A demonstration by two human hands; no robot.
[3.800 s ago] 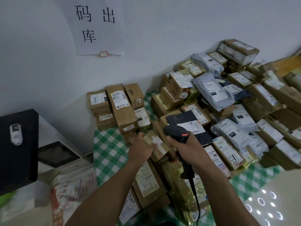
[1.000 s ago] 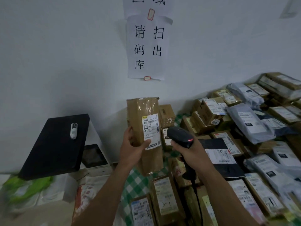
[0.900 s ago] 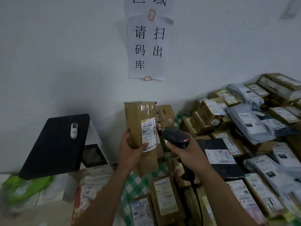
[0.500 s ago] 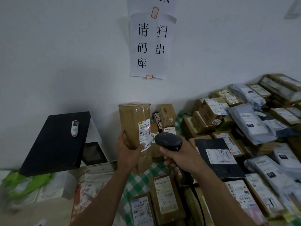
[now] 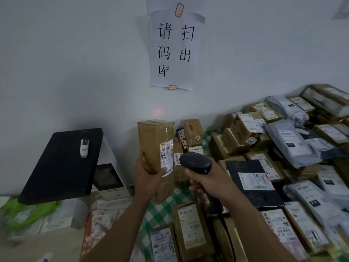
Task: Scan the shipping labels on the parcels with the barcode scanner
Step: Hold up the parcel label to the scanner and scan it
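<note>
My left hand (image 5: 148, 176) grips a tall brown cardboard parcel (image 5: 155, 144) and holds it upright, thumb on its white shipping label (image 5: 167, 157). The label faces right, toward the black corded barcode scanner (image 5: 195, 163) that my right hand (image 5: 209, 181) grips by the handle. The scanner's head sits just right of the label. A faint red light spot shows at the label's top edge, and another glows on the wall above the parcel.
Many labelled boxes and grey mailer bags (image 5: 289, 142) are piled on a green checked cloth (image 5: 160, 210) to the right and below. A black box (image 5: 62, 163) with a small white device (image 5: 84, 148) stands at left, beside a white machine (image 5: 108, 178). A paper sign (image 5: 174, 48) hangs on the wall.
Since the earliest frame my left hand lifted the tall parcel from the pile. Over the last second it turned the label rightward, the scanner moved closer, and the red light reached the label.
</note>
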